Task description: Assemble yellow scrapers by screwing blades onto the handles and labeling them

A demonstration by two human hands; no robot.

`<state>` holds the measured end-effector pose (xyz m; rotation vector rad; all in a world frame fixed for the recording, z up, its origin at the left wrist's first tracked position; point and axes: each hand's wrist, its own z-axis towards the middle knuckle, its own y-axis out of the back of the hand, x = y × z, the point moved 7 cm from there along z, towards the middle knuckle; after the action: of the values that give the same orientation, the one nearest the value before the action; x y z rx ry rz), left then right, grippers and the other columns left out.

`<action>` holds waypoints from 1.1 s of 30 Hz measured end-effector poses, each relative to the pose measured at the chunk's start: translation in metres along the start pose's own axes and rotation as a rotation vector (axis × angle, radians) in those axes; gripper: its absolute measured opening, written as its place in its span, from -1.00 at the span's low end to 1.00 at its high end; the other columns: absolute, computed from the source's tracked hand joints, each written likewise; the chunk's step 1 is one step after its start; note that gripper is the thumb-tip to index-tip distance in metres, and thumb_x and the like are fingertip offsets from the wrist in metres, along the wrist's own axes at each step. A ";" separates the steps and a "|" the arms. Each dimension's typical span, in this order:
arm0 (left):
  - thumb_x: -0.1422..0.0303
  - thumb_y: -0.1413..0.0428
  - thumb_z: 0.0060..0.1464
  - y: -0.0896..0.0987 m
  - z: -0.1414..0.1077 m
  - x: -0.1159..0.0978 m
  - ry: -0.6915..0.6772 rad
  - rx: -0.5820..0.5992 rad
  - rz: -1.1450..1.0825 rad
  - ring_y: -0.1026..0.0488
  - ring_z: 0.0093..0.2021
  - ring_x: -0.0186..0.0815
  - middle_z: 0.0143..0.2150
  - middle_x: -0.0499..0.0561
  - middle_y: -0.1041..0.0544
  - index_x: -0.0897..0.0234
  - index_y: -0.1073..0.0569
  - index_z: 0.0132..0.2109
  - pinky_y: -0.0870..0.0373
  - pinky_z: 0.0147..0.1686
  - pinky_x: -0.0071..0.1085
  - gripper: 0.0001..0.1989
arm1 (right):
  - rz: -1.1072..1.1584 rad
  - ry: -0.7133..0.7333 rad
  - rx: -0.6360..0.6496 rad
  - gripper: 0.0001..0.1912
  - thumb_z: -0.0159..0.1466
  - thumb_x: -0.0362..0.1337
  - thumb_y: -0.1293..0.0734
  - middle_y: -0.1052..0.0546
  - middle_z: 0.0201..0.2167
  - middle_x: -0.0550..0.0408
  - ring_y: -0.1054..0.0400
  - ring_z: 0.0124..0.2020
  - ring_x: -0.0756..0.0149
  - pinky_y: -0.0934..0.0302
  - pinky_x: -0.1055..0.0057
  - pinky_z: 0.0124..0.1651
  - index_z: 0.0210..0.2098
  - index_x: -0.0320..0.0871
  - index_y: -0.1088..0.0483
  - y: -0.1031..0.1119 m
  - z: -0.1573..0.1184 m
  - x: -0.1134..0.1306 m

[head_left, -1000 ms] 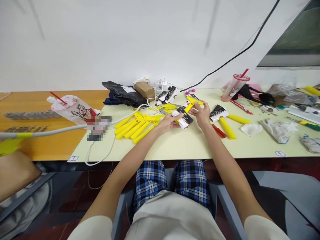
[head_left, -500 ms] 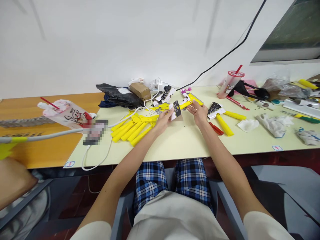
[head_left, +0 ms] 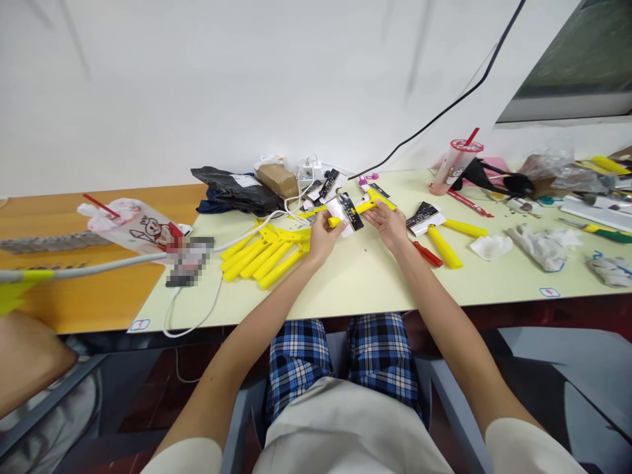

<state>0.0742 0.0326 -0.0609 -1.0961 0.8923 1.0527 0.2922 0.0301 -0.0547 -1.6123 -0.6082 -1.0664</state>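
Between my hands is a yellow scraper-like tool point(head_left: 367, 206), its head to the upper right. My right hand point(head_left: 387, 224) grips it near the head. My left hand point(head_left: 326, 238) pinches the handle end, where a black and white card point(head_left: 349, 214) hangs around the handle. Several yellow tools point(head_left: 266, 255) lie fanned out left of my left hand. To the right of my right hand lie two yellow handles point(head_left: 444, 247) with another black and white card point(head_left: 423, 218) and a red-handled tool point(head_left: 427, 254).
A drink cup point(head_left: 148, 230) leans at the left near a phone point(head_left: 191, 260) with a white cable. Behind are a black bag point(head_left: 241, 189) and a cardboard box point(head_left: 277, 179). Another cup point(head_left: 454, 168) stands back right. A person's arm point(head_left: 34, 359) shows at the left edge.
The card has slid onto the tool's handle, with the yellow handle end now showing past it at my left hand. Both hands have shifted slightly.
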 end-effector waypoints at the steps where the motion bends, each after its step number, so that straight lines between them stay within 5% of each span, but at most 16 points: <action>1: 0.20 -0.52 0.01 0.000 0.000 0.001 0.015 0.000 0.023 -0.60 0.07 -0.17 0.04 0.07 -0.67 0.19 -0.52 0.01 -0.50 0.13 -0.31 -0.51 | -0.001 -0.003 0.030 -0.59 0.18 -0.11 -0.72 -0.75 -0.21 0.01 -0.72 -0.22 0.23 -0.69 0.32 0.00 -0.18 -0.12 -0.52 -0.002 -0.001 0.000; 5: 0.11 -0.52 0.04 0.002 -0.002 0.003 0.070 0.019 0.165 -0.59 -0.12 -0.16 -0.15 0.06 -0.69 0.27 -0.64 -0.11 -0.48 -0.07 -0.32 -0.59 | -0.020 -0.003 0.091 -0.61 0.20 -0.10 -0.71 -0.76 -0.19 0.01 -0.72 -0.19 0.23 -0.69 0.33 0.00 -0.16 -0.11 -0.54 -0.006 -0.002 0.000; 12: -0.07 -0.37 0.25 -0.010 -0.006 0.008 0.080 0.161 0.315 -0.47 -0.37 -0.28 -0.31 -0.02 -0.60 0.22 -0.59 -0.03 -0.41 -0.27 -0.36 -0.54 | 0.015 0.047 -0.041 -0.64 0.22 -0.11 -0.69 -0.76 -0.24 0.04 -0.69 -0.28 0.26 -0.70 0.32 -0.06 -0.16 -0.10 -0.54 0.004 0.002 0.006; 18: 0.19 -0.40 0.25 -0.002 -0.007 -0.004 -0.069 0.032 0.209 -0.51 -0.14 -0.30 -0.12 -0.04 -0.54 0.13 -0.43 0.06 -0.43 -0.07 -0.42 -0.62 | 0.022 0.069 -0.145 -0.60 0.23 -0.06 -0.68 -0.74 -0.25 0.09 -0.67 -0.31 0.30 -0.69 0.34 -0.03 -0.15 -0.07 -0.50 0.014 0.005 0.008; 22: 0.37 -0.39 0.15 -0.003 -0.011 -0.017 -0.159 0.030 0.213 -0.53 0.06 -0.23 0.07 0.05 -0.54 0.13 -0.42 0.01 -0.44 0.08 -0.37 -0.64 | 0.024 0.039 -0.097 -0.64 0.25 -0.10 -0.67 -0.74 -0.26 0.07 -0.68 -0.30 0.29 -0.69 0.38 -0.08 -0.16 -0.09 -0.52 0.008 0.003 0.005; 27: 0.35 -0.37 0.17 -0.006 -0.013 -0.022 -0.237 0.054 0.283 -0.52 0.13 -0.17 0.06 0.09 -0.55 0.14 -0.45 0.02 -0.40 0.27 -0.25 -0.66 | 0.007 -0.010 -0.034 -0.62 0.21 -0.12 -0.71 -0.71 -0.33 0.08 -0.66 -0.35 0.32 -0.65 0.44 -0.17 -0.21 -0.11 -0.53 -0.001 0.000 0.000; 33: 0.20 -0.41 0.17 -0.006 -0.009 -0.018 -0.273 0.060 0.283 -0.61 0.07 -0.12 0.03 0.10 -0.64 0.17 -0.50 0.02 -0.49 0.24 -0.15 -0.63 | 0.014 -0.010 0.088 -0.54 0.09 -0.07 -0.76 -0.72 -0.27 0.08 -0.65 -0.30 0.33 -0.57 0.47 -0.22 -0.20 -0.11 -0.57 -0.009 -0.001 -0.001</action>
<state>0.0748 0.0189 -0.0444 -0.7653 0.8666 1.3641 0.2838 0.0319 -0.0514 -1.5436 -0.6413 -1.0087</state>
